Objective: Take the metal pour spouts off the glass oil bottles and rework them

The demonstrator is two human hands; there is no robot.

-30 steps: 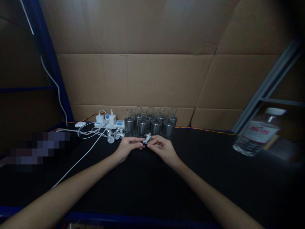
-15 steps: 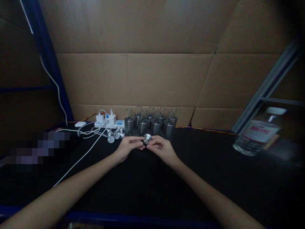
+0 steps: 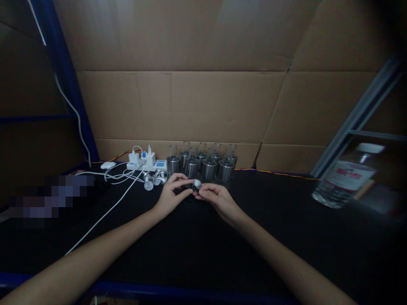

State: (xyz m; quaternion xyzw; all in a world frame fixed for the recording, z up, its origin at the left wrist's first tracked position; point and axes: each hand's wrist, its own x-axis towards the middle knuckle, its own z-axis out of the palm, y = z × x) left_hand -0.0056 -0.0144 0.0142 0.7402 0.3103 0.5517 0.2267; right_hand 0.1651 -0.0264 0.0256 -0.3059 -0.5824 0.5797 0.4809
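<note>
My left hand (image 3: 171, 192) and my right hand (image 3: 215, 195) meet over the black table top (image 3: 203, 237), fingers pinched together on one small silver metal part (image 3: 196, 184) held between them. The part sits just above the table. Right behind it stands a cluster of several metal cylinders with glass tubes on top (image 3: 203, 163). A few loose silver parts (image 3: 153, 180) lie to the left of my left hand.
A white power strip with plugs and white cables (image 3: 140, 163) lies at the back left. A large plastic bottle (image 3: 343, 176) lies at the right. Cardboard walls (image 3: 190, 101) close the back. A blue frame post (image 3: 68, 84) stands at left.
Both hands have shifted slightly away from me toward the cylinders, and my left fingers have curled up over the part, which has been turned between the fingertips.
</note>
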